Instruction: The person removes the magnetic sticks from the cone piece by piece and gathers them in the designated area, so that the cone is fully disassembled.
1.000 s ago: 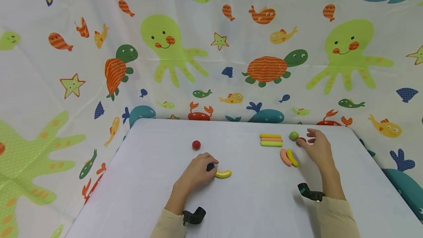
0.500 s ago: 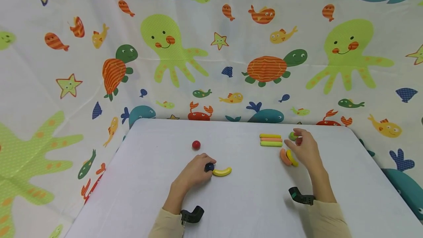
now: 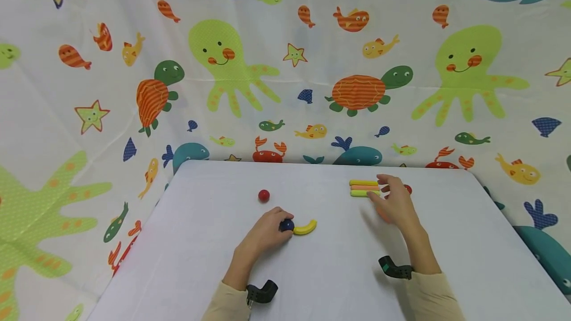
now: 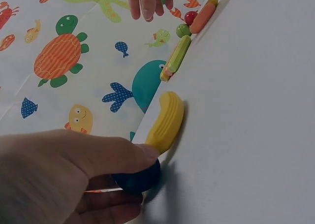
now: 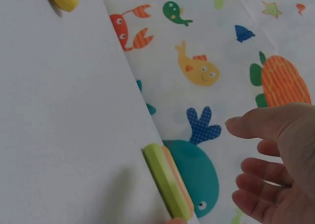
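In the head view my left hand pinches a dark blue ball between thumb and fingers, low over the white table. A yellow curved piece meets the ball's right side; in the left wrist view its near end lies at the thumb tip. My right hand hovers with fingers spread and holds nothing. Its thumb appears near the light green stick, which lies beside an orange and a yellow stick. An orange curved piece is partly hidden below this hand.
A red ball lies beyond my left hand. Another red ball shows past my right hand; a green ball beside it appears in the left wrist view. A patterned sea-animal cloth hangs behind the table.
My right hand has moved left, away from the right-hand red ball and over to the sticks. My left hand still holds the blue ball; the yellow curved piece's right end has swung farther from me.
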Demonstrator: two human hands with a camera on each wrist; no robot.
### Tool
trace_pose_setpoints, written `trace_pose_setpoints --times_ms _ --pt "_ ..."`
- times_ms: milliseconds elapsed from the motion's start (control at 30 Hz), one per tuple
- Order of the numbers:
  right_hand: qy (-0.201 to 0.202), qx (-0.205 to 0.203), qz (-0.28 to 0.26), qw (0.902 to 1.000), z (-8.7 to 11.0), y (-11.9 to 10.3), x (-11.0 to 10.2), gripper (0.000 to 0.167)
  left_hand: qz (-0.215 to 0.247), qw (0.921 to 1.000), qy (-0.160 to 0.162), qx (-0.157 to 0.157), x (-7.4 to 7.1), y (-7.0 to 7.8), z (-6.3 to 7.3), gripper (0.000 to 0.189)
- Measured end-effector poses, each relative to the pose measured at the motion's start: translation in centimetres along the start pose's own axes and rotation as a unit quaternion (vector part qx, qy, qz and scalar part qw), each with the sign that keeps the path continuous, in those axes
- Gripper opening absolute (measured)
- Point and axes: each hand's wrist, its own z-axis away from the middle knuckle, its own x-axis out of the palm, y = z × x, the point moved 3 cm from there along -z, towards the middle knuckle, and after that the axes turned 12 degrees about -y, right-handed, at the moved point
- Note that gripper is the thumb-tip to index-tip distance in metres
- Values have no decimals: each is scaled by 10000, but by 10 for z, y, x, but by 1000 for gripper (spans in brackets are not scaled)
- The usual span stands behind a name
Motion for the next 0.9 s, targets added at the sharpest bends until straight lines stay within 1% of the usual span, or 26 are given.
trace_pose_setpoints --times_ms 133,333,433,567,700,900 --pt "-166 -116 -31 9998 -2 -7 10 61 102 9999 -11 1 0 -1 0 38" --pt "-277 -506 55 9983 -2 -17 25 59 152 9999 19 -1 0 -4 0 39" --pt "-360 -674 80 9970 -2 -23 34 58 240 9997 19 50 2 -5 -3 39" --pt "-556 -823 111 9950 -1 -32 44 58 377 9993 6 44 8 -6 -8 40" --pt "-769 -964 152 9922 0 -38 53 56 422 9991 26 37 9 -4 -8 40" --pt "-917 -1196 240 9883 3 -45 64 52 484 9988 36 94 11 1 -8 39"
